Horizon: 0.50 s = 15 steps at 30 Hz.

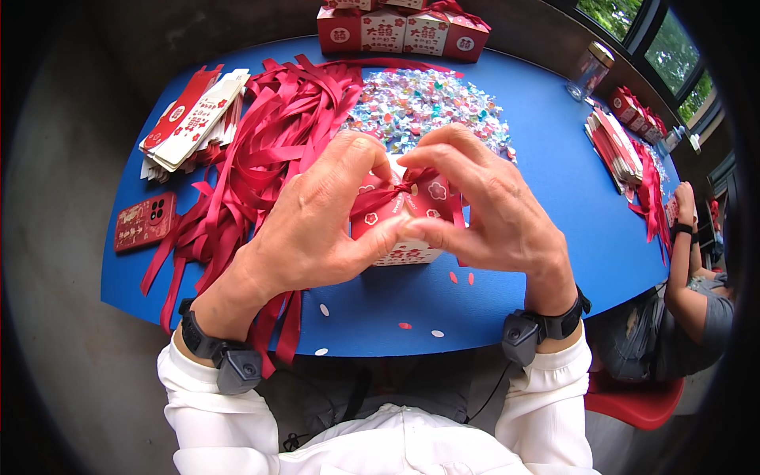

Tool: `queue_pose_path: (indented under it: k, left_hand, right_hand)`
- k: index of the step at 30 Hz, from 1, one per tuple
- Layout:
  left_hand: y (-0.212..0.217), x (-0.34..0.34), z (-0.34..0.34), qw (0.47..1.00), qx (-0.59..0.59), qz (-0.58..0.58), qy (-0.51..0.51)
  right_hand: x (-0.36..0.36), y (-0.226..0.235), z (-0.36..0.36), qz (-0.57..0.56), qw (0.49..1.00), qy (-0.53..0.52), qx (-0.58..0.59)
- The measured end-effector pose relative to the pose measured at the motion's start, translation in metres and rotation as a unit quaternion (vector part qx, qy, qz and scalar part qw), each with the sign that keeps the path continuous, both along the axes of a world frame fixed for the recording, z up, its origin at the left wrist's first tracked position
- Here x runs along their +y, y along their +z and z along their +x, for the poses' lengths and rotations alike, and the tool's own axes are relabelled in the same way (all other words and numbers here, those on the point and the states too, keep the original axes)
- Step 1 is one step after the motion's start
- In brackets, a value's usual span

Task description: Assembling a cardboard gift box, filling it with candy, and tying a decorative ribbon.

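A small red and white gift box with floral prints stands on the blue table in front of me. A dark red ribbon is knotted over its top. My left hand curls round the box's left side, and my right hand curls round its right. Both thumbs meet on the top's near side. The bent index fingers reach to the far side of the knot, so the hands frame it and grip the box. The lower fingers are partly hidden behind the hands.
Left lie a heap of red ribbons, flat folded cartons and a red phone. Behind the box spreads a pile of shiny wrapped pieces; finished boxes stand farther back. A jar and another person's arm are at right.
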<state>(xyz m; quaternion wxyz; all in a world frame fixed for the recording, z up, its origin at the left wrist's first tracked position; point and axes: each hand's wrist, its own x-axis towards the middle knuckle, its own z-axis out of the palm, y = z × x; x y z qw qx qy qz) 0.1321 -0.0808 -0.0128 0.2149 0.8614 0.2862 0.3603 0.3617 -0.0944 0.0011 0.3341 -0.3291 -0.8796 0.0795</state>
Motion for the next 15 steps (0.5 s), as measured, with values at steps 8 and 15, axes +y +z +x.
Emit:
queue_pose_path:
  k: [8,15]
  left_hand:
    - [-0.0014,0.0009,0.0034,0.999,0.028,-0.026,0.018]
    - [-0.0032,-0.0038,0.0077,0.998,0.032,-0.026,0.039]
  right_hand:
    - [-0.0004,-0.0013,0.0044,-0.023,1.0,-0.004,-0.017]
    - [-0.0016,-0.0009,0.0012,-0.025,0.999,-0.02,-0.009]
